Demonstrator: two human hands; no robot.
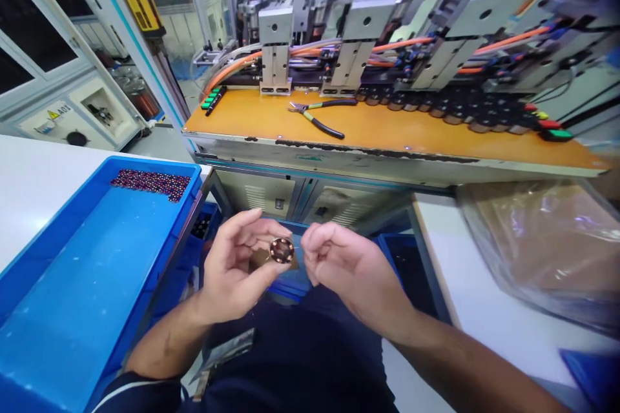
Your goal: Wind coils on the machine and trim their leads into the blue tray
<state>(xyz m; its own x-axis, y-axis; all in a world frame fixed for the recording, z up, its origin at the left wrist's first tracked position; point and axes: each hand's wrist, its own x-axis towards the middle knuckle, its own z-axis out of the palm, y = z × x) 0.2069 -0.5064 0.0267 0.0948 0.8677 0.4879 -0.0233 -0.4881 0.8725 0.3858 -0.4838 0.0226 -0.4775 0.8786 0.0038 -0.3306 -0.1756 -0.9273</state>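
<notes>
My left hand (237, 264) holds a small round copper-wound coil part (281, 250) between thumb and fingers, in front of my lap. My right hand (346, 264) sits just right of the part, fingers curled in a pinch close to its edge; whether it grips a fine wire I cannot tell. Both hands hover below the orange machine shelf (387, 132).
A blue bin (72, 271) at left holds a row of similar dark round parts (151, 182) at its far end. Pliers (317, 116) lie on the orange shelf beneath the winding machine heads (276, 45). A clear plastic bag (542, 239) lies on the white table at right.
</notes>
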